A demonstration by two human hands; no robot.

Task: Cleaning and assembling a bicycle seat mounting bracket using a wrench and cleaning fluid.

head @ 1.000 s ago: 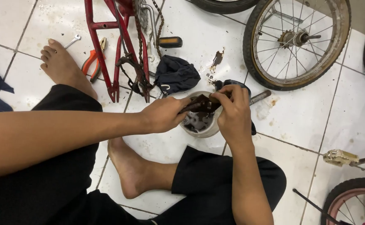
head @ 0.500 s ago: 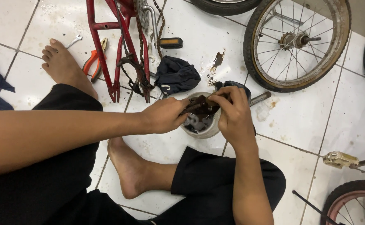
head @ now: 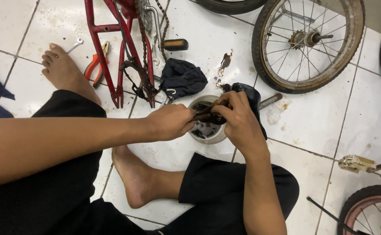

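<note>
— Where's the part?
— Both hands, left hand (head: 169, 122) and right hand (head: 239, 118), are closed on a greasy dark part (head: 208, 116) over the small bowl (head: 205, 135).
— Finished?
— Hardly (bike frame (head: 121, 52) and wheel (head: 308, 41) lie apart on the floor).

both hands, left hand (head: 169, 122) and right hand (head: 238, 119), grip a dark greasy part (head: 208, 116) over a small round bowl (head: 206, 132) on the white tile floor (head: 321, 126), beside a red bicycle frame (head: 121, 48) and a spoked wheel (head: 308, 41).

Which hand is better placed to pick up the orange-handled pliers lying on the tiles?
Probably the left hand: the orange-handled pliers lie on its side, beside the red bicycle frame. The right hand is farther away.
</note>
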